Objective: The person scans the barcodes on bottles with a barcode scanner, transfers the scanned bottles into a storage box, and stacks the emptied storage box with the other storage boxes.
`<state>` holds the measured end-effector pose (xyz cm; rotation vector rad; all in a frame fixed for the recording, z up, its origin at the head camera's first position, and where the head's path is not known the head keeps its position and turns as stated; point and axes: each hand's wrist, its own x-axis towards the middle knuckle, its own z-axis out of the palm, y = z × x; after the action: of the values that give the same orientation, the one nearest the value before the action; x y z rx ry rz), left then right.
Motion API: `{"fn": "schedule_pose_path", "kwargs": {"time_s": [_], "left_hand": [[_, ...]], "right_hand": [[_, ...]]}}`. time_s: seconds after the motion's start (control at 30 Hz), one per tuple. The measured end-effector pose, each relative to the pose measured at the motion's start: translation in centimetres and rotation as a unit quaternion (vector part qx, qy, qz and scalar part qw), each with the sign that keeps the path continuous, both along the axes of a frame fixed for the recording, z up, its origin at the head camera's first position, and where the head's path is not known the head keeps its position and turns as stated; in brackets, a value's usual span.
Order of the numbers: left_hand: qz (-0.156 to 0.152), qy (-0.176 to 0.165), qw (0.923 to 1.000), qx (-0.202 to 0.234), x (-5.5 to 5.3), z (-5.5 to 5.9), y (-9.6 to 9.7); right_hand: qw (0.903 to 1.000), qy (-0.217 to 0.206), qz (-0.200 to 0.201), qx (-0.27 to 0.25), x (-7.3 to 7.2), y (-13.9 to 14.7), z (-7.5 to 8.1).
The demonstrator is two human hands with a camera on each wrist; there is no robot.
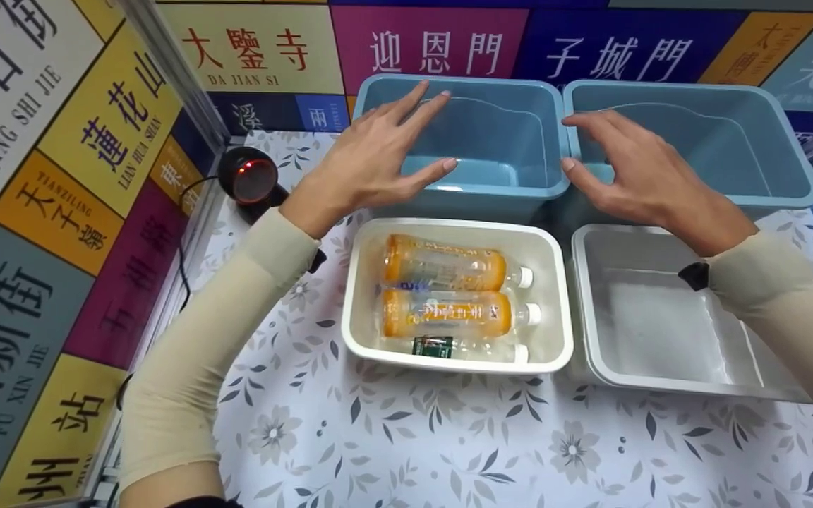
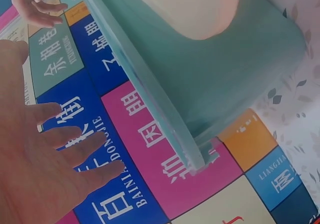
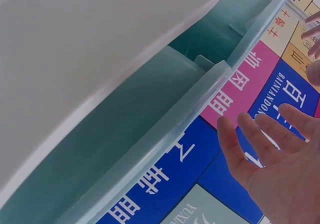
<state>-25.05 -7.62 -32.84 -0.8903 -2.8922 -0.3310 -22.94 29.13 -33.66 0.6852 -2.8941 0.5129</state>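
Observation:
In the head view my left hand is raised over the left edge of the left blue bin, fingers spread and holding nothing. Opposite it, my right hand hovers above the right blue bin, its thumb and fingers apart with nothing between them. The left wrist view shows the left palm with extended fingers beside a blue rim. Similarly, the right fingers are spread in the right wrist view. Below, a white tub holds two orange-labelled bottles and a green-labelled bottle, lying sideways.
A second whitish tub stands right of the bottle tub, partly behind the right forearm. At the left stands a black device with a red light and a cable. Printed panels wall the back and left of the flower-patterned tablecloth.

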Motion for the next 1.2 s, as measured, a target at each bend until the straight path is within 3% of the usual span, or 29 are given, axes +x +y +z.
{"fn": "schedule_pose_path", "kwargs": {"time_s": [0.43,0.73,1.2], "left_hand": [[0.002,-0.025,0.9996,0.014,0.6,-0.5,-0.7],[-0.016,0.001,0.9998,0.011,1.1,-1.2,-1.1],[-0.017,0.025,0.9994,0.014,1.7,-2.4,-2.0]], "right_hand": [[0.9996,-0.004,0.008,-0.028,0.8,0.0,-0.3],[0.9994,0.003,0.01,-0.033,1.2,0.3,-0.5],[0.9992,0.022,0.013,-0.032,1.9,0.5,-0.9]]}}
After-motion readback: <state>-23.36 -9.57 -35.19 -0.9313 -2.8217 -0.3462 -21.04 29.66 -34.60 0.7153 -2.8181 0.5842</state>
